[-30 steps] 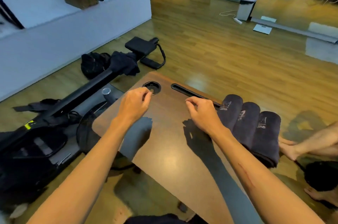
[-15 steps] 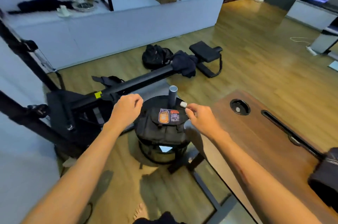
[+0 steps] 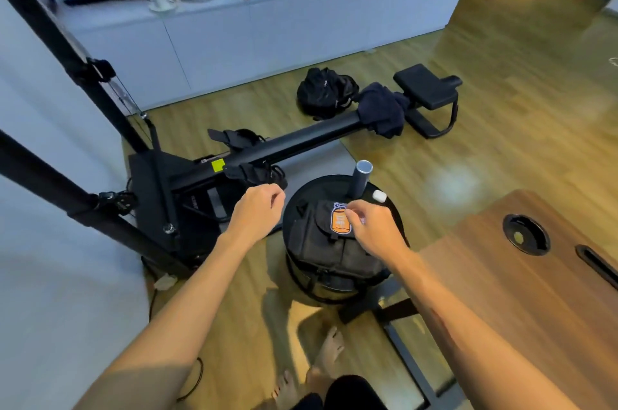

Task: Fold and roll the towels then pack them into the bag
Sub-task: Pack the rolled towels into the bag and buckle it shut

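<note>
Bag [image 3: 329, 244]: black, orange patch on the flap, sitting on a round black stand [image 3: 302, 190] left of the wooden table [image 3: 521, 302]. Right hand [image 3: 374, 230] is over the flap, fingers curled at the patch; can't tell if they pinch it. Left hand [image 3: 255, 212] hovers just left of the bag, loosely curled, empty. Right is nearer, so it likely opens the bag. No towels in view. Grey tube [image 3: 360, 177] stands behind the bag, rowing machine [image 3: 284, 145] on the wood floor beyond.

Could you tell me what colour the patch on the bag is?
Orange patch on the black bag, head view.
</note>
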